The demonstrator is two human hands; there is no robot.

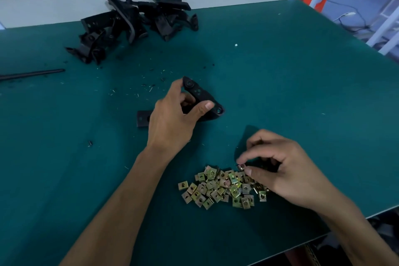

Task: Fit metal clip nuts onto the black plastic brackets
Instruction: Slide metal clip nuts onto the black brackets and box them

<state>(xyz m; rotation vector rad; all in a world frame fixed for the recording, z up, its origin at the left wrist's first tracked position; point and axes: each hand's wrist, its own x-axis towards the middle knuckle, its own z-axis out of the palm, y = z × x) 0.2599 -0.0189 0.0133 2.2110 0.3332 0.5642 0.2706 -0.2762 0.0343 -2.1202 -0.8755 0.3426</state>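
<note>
teal table (280, 75), black brackets (121, 24), brassy clip nuts (216, 190)

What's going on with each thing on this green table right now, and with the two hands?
Left hand: grips a bracket.
Black plastic bracket: held, no clip nut visible on it.
Right hand: pinches one clip nut.
Clip nut pile: loose, unfitted.
Bracket heap: jumbled, untouched.
Table: littered with small bits.

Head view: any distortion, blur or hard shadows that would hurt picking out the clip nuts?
Head view: wide-angle bend curves the green table edges; lighting soft and even, no glare, only faint shadows under the left hand and right hand; clip nut pile is fairly sharp, the pinched clip nut partly hidden; far bracket pile reads as a dark, low-detail mass.
</note>
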